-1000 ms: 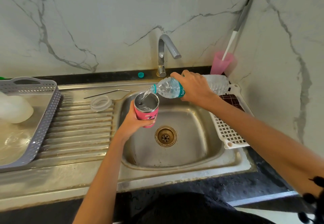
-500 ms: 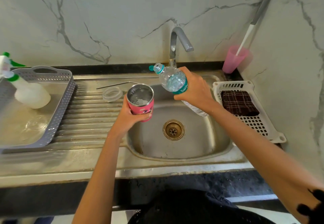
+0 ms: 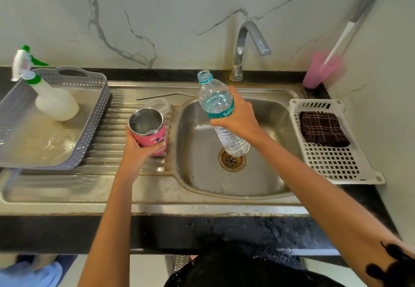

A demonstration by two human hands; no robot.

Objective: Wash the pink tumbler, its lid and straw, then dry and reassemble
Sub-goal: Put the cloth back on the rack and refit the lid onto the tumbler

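Sink station: pink tumbler (image 3: 149, 132) in my left hand (image 3: 140, 152), water bottle (image 3: 216, 100) in my right hand (image 3: 238, 116).

My left hand grips the tumbler, upright and open-topped, at the ribbed drainboard (image 3: 107, 134) just left of the sink (image 3: 202, 174); whether it touches the ribs I cannot tell. My right hand is wrapped round the uncapped clear bottle, mouth up and tilted, over the basin. The clear lid (image 3: 158, 105) and metal straw (image 3: 165, 95) lie behind the tumbler. Grey tray (image 3: 94, 129), left: one spray bottle (image 3: 54, 102). White basket (image 3: 336, 167), right: one dark checked cloth (image 3: 322, 128).
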